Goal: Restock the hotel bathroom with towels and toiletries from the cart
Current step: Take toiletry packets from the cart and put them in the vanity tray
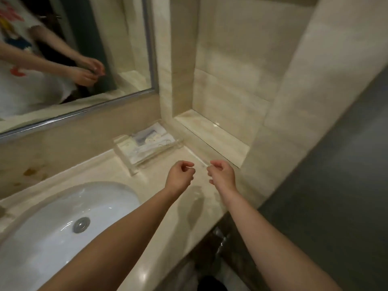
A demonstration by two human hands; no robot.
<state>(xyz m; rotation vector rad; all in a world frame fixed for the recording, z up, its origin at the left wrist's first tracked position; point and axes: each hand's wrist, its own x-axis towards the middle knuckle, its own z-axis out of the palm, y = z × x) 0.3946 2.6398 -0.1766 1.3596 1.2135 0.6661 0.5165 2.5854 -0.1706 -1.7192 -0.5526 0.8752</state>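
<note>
A clear acrylic tray (pixel 134 164) holding several wrapped toiletries stands on the beige marble counter (pixel 163 206), against the wall to the right of the sink. Just in front of the tray, both my hands hover over the counter with their fingers curled. My left hand (pixel 180 175) shows nothing in its fingers. My right hand (pixel 221 174) pinches the near end of a thin clear packet (pixel 198 158), which is faint and slants back toward the tray's right end.
A white oval sink (pixel 52 223) with a metal drain fills the counter's left part. A framed mirror (pixel 84 59) hangs above and reflects my arms. To the right, a tiled wall niche with a low ledge (pixel 212 131) opens. The counter's front edge drops to a dark floor.
</note>
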